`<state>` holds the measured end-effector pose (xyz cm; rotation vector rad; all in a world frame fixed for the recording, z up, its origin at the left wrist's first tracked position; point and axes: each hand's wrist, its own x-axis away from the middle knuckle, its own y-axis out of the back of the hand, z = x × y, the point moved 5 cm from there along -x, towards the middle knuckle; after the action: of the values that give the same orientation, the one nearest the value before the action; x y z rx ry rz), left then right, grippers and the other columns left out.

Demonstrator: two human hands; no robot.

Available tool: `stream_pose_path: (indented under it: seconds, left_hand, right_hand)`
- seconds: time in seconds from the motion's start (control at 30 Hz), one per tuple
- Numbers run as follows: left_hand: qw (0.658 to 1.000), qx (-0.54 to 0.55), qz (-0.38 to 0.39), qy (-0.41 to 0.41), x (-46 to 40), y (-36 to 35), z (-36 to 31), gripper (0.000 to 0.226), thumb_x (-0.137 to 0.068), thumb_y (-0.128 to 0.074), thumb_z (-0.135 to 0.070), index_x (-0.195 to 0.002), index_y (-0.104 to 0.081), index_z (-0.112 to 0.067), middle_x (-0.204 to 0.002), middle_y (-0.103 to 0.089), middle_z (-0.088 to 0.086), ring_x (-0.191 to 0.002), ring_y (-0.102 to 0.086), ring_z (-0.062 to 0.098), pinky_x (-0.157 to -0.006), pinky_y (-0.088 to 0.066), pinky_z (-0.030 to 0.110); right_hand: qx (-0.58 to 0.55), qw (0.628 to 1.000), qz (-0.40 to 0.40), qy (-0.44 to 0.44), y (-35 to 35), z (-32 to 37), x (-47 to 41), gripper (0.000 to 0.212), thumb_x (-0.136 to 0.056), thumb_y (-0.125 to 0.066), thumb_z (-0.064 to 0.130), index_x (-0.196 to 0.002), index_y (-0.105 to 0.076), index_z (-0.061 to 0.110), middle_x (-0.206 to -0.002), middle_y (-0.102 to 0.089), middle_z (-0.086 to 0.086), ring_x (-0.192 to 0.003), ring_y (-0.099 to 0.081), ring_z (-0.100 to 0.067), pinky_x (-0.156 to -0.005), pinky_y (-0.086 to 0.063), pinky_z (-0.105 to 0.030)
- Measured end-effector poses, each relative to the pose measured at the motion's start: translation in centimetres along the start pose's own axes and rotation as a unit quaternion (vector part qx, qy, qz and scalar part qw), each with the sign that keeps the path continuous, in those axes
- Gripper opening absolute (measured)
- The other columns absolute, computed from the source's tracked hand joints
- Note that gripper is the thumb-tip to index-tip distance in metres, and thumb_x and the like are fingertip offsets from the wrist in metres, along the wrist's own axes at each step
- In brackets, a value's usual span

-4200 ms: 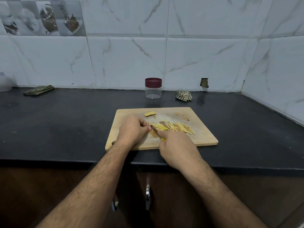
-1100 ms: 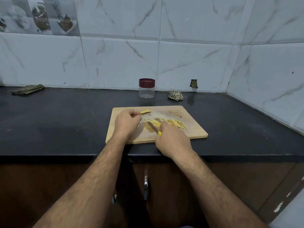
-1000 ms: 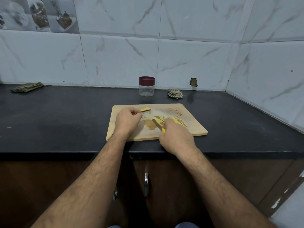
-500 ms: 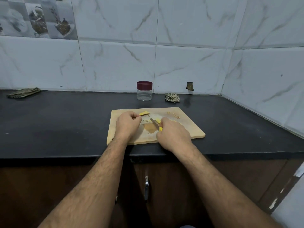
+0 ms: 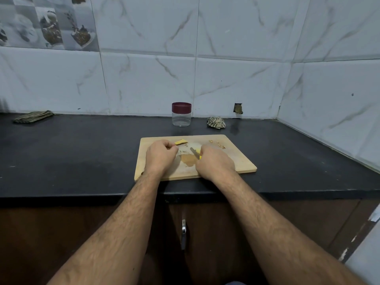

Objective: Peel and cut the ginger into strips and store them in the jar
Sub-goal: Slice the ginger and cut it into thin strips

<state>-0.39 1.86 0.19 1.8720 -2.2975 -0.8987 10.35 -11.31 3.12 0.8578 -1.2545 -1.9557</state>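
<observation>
our left hand (image 5: 161, 157): curled, contents hidden | our right hand (image 5: 213, 162): grips small knife (image 5: 195, 153) over cutting board (image 5: 242, 161)

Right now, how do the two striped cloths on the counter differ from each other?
The left cloth lies flat and folded by the wall at the far left end; the right cloth is crumpled into a small heap. The left one is far from the jar; the right one sits just right of it. Both look striped and rest on the black counter.
</observation>
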Motion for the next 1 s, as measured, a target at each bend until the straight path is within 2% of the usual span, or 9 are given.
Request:
stream_pose_path:
  seconds: [0.2, 0.37, 0.53, 0.67, 0.87, 1.0]
  left_hand:
    - [1.000, 0.000, 0.002, 0.000, 0.0, -0.1, 0.0, 0.014, -0.091, -0.061, -0.025, -0.088, -0.074, -0.020, -0.089, -0.070, -0.008, -0.091, -0.061, 0.013, -0.080, -0.045, 0.025]
    - [1.000, -0.006, 0.006, -0.002, 0.0, -0.1, 0.0, 0.014, -0.091, -0.061, -0.025, -0.085, -0.073, -0.020, -0.084, -0.068, -0.008, -0.088, -0.062, 0.015, -0.077, -0.043, 0.025]
    - [1.000, -0.012, 0.006, 0.000, 0.1, -0.1, -0.1, 0.013, -0.091, -0.061, -0.026, -0.085, -0.072, -0.021, -0.087, -0.069, -0.008, -0.090, -0.061, 0.014, -0.080, -0.046, 0.026]
    - [1.000, -0.017, 0.008, -0.005, 0.1, -0.1, -0.2, 0.014, -0.092, -0.061, -0.025, -0.086, -0.072, -0.020, -0.090, -0.070, -0.007, -0.089, -0.061, 0.013, -0.079, -0.045, 0.026]
    - [1.000, -0.026, 0.011, -0.007, 0.2, -0.1, -0.4, 0.014, -0.092, -0.061, -0.025, -0.088, -0.073, -0.019, -0.090, -0.070, -0.006, -0.092, -0.062, 0.015, -0.083, -0.048, 0.027]
    - [0.999, -0.039, 0.009, -0.005, 0.1, 0.1, -0.4, 0.015, -0.092, -0.060, -0.023, -0.092, -0.075, -0.017, -0.094, -0.070, -0.007, -0.093, -0.062, 0.014, -0.084, -0.048, 0.027]
  right_hand:
    - [-0.014, 0.999, -0.016, -0.033, 0.8, -2.1, 0.7, 0.018, -0.090, -0.047, 0.012, -0.106, -0.050, 0.019, -0.105, -0.061, -0.003, -0.089, -0.050, -0.023, -0.070, -0.040, -0.034]
    - [-0.021, 1.000, -0.007, -0.016, 0.4, -1.3, 1.3, 0.021, -0.090, -0.048, 0.014, -0.110, -0.051, 0.019, -0.108, -0.062, -0.004, -0.098, -0.056, -0.025, -0.074, -0.043, -0.035]
    - [-0.010, 0.999, 0.000, -0.031, 0.8, -2.1, 1.4, 0.018, -0.091, -0.048, 0.014, -0.108, -0.051, 0.020, -0.109, -0.061, -0.002, -0.090, -0.050, -0.023, -0.071, -0.039, -0.033]
    - [-0.018, 0.999, -0.003, -0.032, 1.1, -2.1, 1.6, 0.025, -0.091, -0.048, 0.014, -0.115, -0.052, 0.018, -0.110, -0.062, -0.003, -0.090, -0.050, -0.022, -0.072, -0.039, -0.033]
    - [-0.012, 0.999, 0.000, -0.033, 0.9, -2.3, 1.9, 0.024, -0.090, -0.046, 0.013, -0.113, -0.051, 0.018, -0.110, -0.062, -0.004, -0.090, -0.049, -0.023, -0.071, -0.039, -0.033]
    - [-0.035, 0.999, -0.009, -0.035, 1.3, -2.6, 1.7, 0.025, -0.090, -0.048, 0.014, -0.113, -0.053, 0.019, -0.103, -0.059, -0.001, -0.091, -0.052, -0.023, -0.069, -0.040, -0.033]
